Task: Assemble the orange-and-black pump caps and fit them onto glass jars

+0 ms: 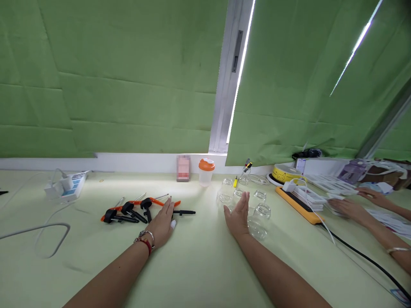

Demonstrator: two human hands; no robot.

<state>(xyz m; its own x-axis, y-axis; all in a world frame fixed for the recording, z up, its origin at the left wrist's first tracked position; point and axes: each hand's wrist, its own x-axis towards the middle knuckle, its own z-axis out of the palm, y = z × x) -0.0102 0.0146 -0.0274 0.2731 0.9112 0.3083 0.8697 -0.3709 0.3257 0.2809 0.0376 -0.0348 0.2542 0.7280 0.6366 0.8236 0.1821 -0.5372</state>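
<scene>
My left hand [163, 222] lies on the table with its fingers stretched out, over the right end of an orange strip [126, 207] and a black tool [186, 212]. Several black-handled pieces [146, 206] with thin metal shafts lie beside it on the left. My right hand [238, 216] is upright on its edge, fingers extended, at the left side of several clear glass cups [263, 211]. Its fingers hide part of the cups behind. Whether it touches them I cannot tell.
Behind stand a cup with an orange lid [206, 172] and a phone-like object [183, 168]. A white power strip [74, 187] lies left, an orange one [298, 205] right. Another person's hands [348, 208] handle white items at the far right.
</scene>
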